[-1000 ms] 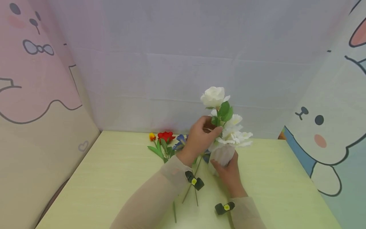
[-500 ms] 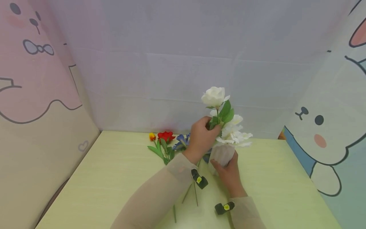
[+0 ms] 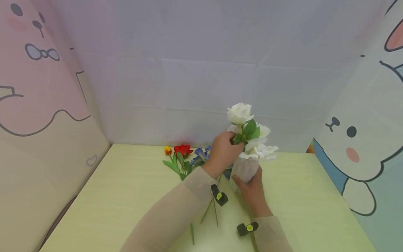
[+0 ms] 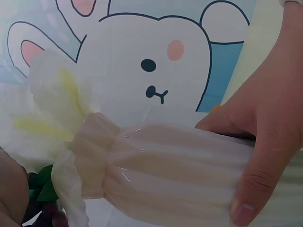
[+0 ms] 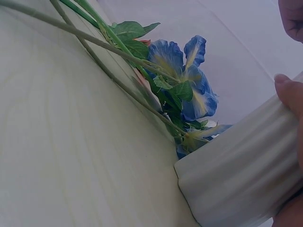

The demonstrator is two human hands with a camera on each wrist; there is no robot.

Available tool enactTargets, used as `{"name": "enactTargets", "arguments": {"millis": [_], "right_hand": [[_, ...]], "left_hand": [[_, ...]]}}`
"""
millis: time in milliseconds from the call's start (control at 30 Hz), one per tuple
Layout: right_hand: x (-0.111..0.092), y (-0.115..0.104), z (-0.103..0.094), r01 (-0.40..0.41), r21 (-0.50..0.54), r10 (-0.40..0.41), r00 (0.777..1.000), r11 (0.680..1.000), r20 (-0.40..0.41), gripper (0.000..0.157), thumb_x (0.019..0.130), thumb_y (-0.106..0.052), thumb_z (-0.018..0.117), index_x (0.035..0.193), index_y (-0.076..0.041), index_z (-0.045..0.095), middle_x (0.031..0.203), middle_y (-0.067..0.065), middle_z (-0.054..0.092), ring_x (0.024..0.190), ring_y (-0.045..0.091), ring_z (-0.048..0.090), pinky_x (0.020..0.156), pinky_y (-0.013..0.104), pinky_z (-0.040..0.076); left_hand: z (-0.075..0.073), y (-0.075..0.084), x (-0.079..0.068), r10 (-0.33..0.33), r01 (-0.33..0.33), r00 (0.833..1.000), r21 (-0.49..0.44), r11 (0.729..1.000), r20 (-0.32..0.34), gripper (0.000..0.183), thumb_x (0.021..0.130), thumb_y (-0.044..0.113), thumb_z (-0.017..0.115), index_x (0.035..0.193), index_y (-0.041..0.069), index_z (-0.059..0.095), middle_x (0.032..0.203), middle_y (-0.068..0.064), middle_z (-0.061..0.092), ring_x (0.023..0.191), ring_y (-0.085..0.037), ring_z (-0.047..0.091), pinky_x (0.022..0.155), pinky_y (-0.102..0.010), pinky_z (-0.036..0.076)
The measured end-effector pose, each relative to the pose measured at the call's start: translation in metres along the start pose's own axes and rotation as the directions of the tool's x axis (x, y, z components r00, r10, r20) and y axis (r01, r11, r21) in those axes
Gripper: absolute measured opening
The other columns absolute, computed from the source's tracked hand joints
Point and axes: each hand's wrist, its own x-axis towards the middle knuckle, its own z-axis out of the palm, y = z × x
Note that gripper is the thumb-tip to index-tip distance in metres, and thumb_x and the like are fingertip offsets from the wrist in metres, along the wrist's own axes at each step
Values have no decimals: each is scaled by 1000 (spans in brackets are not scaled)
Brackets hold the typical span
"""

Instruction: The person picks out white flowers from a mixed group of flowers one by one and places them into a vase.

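A white ribbed vase (image 3: 244, 170) stands on the table, and my right hand (image 3: 252, 191) grips its side. White flowers with yellow centres (image 3: 259, 148) fill its mouth. Above them rises a white rose (image 3: 240, 113) with green leaves. My left hand (image 3: 224, 152) pinches the rose just under its leaves, by the vase mouth; the lower stem is hidden. In the left wrist view the vase (image 4: 175, 170) has a ruffled neck, with the thumb and fingers of my right hand (image 4: 265, 127) round its body. The right wrist view shows the vase base (image 5: 236, 175) on the table.
Left of the vase lie a red flower (image 3: 183, 151), a red-yellow tulip (image 3: 168, 151) and blue flowers (image 3: 199, 156), their stems toward the front of the pale table (image 3: 132, 196). In the right wrist view, blue flowers (image 5: 199, 94) lie close to the vase base. Fabric walls stand around the table.
The white rose has come down and slightly right toward the vase, and my left hand has shifted slightly down with it. My right hand and the vase have stayed put.
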Motion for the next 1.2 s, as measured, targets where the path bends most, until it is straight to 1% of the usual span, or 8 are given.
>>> {"name": "enactTargets", "arguments": {"millis": [133,267,367,533,767,833,1033,1200], "right_hand": [[0,0,0,-6,11,6,1000,1000,-2,90,91,-20,81,155,-10,18,135,19,43,120,31,49,107,48,37],[0,1,-1,-7,19,7,1000,1000,-11,90,90,-18,82,155,-9,19,133,19,44,118,31,50,106,47,38],[0,1,-1,-1,26,1,1000,1000,-12,91,89,-15,82,154,-8,19,133,20,44,116,31,50,104,46,38],[1,1,0,7,26,-7,1000,1000,-8,92,90,-16,82,155,-8,18,132,20,45,116,31,51,103,47,39],[1,0,0,16,23,-16,1000,1000,-19,92,88,-13,83,154,-7,19,131,20,45,115,31,51,101,47,40],[1,-1,0,20,24,-20,1000,1000,-24,93,86,-12,84,153,-6,20,130,20,46,113,31,52,101,46,40],[1,-1,0,11,29,-10,1000,1000,-20,93,86,-11,85,153,-7,20,129,19,46,113,29,51,100,45,39],[0,-3,1,23,24,-23,999,999,-25,93,85,-10,84,153,-6,21,132,19,46,117,31,50,104,47,38]], "left_hand": [[0,2,5,-29,27,998,39,999,49,10,94,18,72,100,11,75,84,5,67,69,-12,61,58,-27,50],[0,1,11,-68,65,992,26,998,110,14,96,19,71,105,9,75,81,3,66,66,-13,60,57,-28,49],[0,-1,14,-79,80,988,2,997,134,14,97,19,70,105,9,75,80,1,66,63,-15,60,56,-29,49],[-2,-3,14,-60,58,989,13,998,138,10,95,20,72,96,11,73,80,2,66,66,-15,60,58,-29,50],[-6,-4,10,-21,18,988,17,1000,150,17,95,21,70,83,11,64,71,0,59,61,-13,53,53,-27,45],[-8,-4,8,-28,29,989,-6,1000,144,17,95,22,69,84,11,63,72,0,58,61,-13,53,54,-28,45],[-15,-7,-7,-70,75,996,-93,993,64,20,97,32,69,102,12,71,90,2,65,81,-15,59,69,-31,52],[-27,-19,-26,-70,66,997,-163,984,-17,15,98,31,68,99,16,72,90,2,65,82,-17,59,70,-33,52]]}}
